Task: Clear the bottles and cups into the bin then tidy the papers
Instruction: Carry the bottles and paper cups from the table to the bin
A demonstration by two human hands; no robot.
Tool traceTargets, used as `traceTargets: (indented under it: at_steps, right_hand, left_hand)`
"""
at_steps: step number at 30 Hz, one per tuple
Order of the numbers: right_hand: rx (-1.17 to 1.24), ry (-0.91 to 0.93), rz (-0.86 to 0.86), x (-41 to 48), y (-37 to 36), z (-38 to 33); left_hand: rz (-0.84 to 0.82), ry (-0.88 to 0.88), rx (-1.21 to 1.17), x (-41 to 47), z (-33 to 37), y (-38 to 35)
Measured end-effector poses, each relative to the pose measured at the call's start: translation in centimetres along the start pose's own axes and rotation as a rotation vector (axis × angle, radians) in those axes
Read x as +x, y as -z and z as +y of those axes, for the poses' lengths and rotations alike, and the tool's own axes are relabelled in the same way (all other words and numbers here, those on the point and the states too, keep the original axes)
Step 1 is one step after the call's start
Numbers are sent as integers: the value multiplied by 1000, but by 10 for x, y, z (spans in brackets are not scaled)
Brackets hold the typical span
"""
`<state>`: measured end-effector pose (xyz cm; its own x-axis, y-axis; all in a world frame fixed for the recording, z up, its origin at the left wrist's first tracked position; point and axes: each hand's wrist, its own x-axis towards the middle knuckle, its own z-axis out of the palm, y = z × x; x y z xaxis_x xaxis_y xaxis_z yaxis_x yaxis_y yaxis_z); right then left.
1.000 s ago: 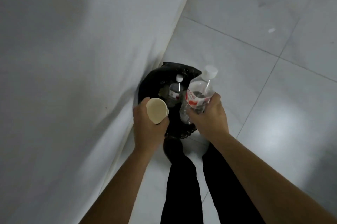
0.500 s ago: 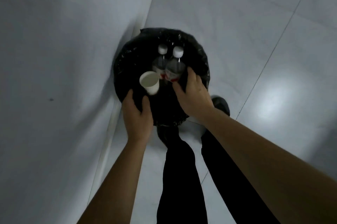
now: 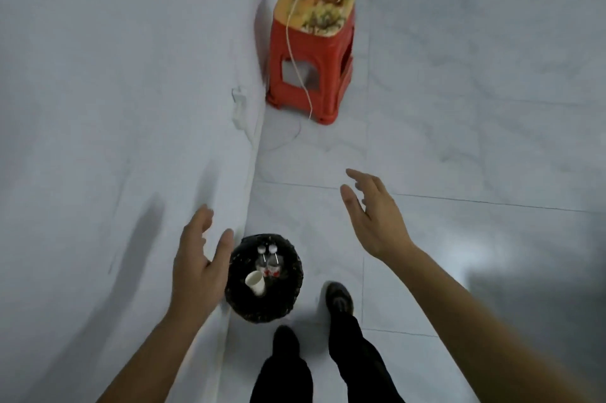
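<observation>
Though labels [image 3: 273, 272] can't be read, bottles [image 3: 271, 262] and cup [image 3: 255, 283] seen in bin [image 3: 295, 281], rim clipped by spread left hand [image 3: 200, 268], right hand [image 3: 377, 219] spread too, nothing held, red stool [image 3: 311, 51] beyond.

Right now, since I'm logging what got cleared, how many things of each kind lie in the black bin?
Plastic bottles: 2
Paper cups: 1
Total in the bin: 3
</observation>
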<state>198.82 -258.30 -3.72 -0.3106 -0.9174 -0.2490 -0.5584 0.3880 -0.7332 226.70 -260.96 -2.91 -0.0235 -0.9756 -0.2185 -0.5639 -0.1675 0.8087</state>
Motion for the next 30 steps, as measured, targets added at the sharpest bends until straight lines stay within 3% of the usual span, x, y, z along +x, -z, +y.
traceTargets:
  at_steps: [4, 8, 13, 20, 30]
  right_hand:
    - [133, 41, 240, -76, 89, -58]
    - [318, 7, 492, -193, 119, -89]
    - [445, -202, 799, -358, 73, -83]
    - [408, -571, 1200, -537, 22, -64]
    - [389, -889, 1773, -751, -16, -49]
  left_hand:
    - [1, -187, -170, -51, 106, 41]
    - [-71, -309, -325, -128, 143, 63]
    - [-345, -400, -362, -185, 122, 79]
    - [-713, -471, -294, -240, 118, 43]
    - [-1226, -845, -166, -441, 173, -27]
